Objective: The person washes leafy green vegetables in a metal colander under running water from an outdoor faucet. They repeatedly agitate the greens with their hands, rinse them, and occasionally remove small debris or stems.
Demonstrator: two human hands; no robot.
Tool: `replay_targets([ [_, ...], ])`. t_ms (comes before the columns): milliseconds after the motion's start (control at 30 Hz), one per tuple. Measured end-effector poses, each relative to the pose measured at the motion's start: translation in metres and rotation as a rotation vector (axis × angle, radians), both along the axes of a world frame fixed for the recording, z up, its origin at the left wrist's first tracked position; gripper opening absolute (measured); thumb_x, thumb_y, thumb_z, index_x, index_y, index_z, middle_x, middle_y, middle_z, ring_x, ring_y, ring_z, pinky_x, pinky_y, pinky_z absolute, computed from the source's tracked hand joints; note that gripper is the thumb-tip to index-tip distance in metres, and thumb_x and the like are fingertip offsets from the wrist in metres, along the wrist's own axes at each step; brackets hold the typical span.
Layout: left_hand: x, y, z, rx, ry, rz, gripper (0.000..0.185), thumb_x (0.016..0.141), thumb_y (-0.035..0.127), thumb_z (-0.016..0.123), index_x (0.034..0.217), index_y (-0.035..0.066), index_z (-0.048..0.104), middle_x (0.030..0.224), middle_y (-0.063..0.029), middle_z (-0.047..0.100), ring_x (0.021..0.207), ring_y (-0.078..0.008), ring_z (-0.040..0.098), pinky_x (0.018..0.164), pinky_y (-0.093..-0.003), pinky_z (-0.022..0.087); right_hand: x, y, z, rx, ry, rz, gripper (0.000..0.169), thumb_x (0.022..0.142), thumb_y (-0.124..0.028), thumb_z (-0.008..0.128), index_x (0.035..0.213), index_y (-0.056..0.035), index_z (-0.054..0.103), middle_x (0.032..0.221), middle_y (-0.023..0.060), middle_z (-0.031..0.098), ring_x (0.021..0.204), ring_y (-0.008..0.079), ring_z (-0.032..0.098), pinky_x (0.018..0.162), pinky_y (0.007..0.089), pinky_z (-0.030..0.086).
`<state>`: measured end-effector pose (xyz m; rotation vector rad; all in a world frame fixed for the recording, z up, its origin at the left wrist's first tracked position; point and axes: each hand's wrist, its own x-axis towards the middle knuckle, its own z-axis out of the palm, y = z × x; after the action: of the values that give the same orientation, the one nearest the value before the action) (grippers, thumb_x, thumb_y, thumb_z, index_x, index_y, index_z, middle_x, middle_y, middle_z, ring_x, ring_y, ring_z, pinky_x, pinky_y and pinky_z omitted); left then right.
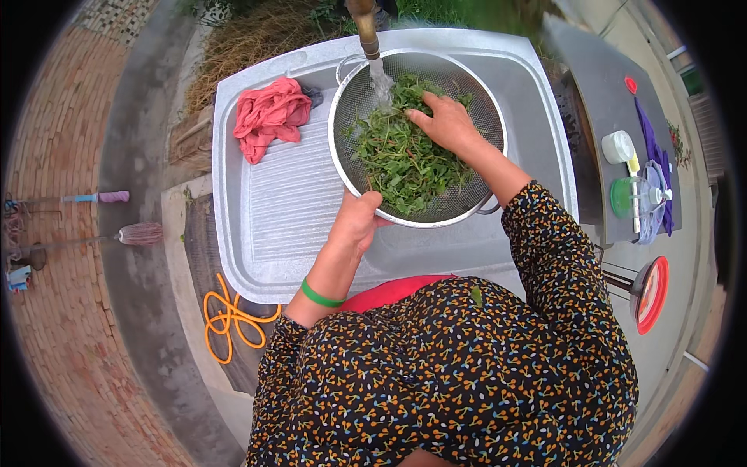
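A metal mesh colander [418, 225] is held over the grey sink [292, 192], with leafy greens [402, 152] heaped inside it. My left hand [360, 216] grips the colander's near left rim, thumb on the inside edge. On the greens' upper right part rests my right hand [446, 121], fingers spread a little; its fingertips are partly among the leaves, and whether they pinch any is not plain. Water runs from a brass tap [367, 35] into the colander's upper left side, beside the greens.
A wet pink cloth [274, 117] lies in the sink's upper left. To the right, a grey counter [607, 99] bears a white tub [617, 146], a green pump bottle [630, 197] and a purple cloth [650, 137]. An orange hose [227, 318] lies coiled below left; two mops [140, 233] are farther left.
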<state>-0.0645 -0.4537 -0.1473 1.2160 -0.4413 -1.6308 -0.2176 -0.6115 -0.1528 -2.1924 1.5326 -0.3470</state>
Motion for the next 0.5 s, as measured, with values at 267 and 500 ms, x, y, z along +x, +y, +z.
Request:
replay_targets([
  [267, 0.021, -0.002, -0.020, 0.068, 0.130, 0.021, 0.052, 0.078, 0.000, 0.042, 0.129, -0.004, 0.037, 0.122, -0.0214, 0.051, 0.103, -0.0371, 0.058, 0.081, -0.0546, 0.054, 0.020, 0.079, 0.005, -0.052, 0.354, 0.647, 0.079, 0.067, -0.026, 0.076, 0.136, -0.0272, 0.040, 0.149, 0.0126, 0.019, 0.139, 0.0378, 0.015, 0.107, 0.0599, 0.020],
  [500, 0.018, 0.005, -0.020, 0.065, 0.098, -0.041, 0.052, 0.077, 0.002, 0.043, 0.129, -0.005, 0.038, 0.120, -0.0200, 0.053, 0.102, -0.0348, 0.060, 0.080, -0.0521, 0.054, -0.019, -0.015, 0.013, 0.086, 0.004, 0.311, 0.101, 0.060, -0.040, 0.081, 0.144, -0.0241, 0.025, 0.139, 0.0254, 0.033, 0.129, 0.0424, 0.033, 0.103, 0.0440, 0.035],
])
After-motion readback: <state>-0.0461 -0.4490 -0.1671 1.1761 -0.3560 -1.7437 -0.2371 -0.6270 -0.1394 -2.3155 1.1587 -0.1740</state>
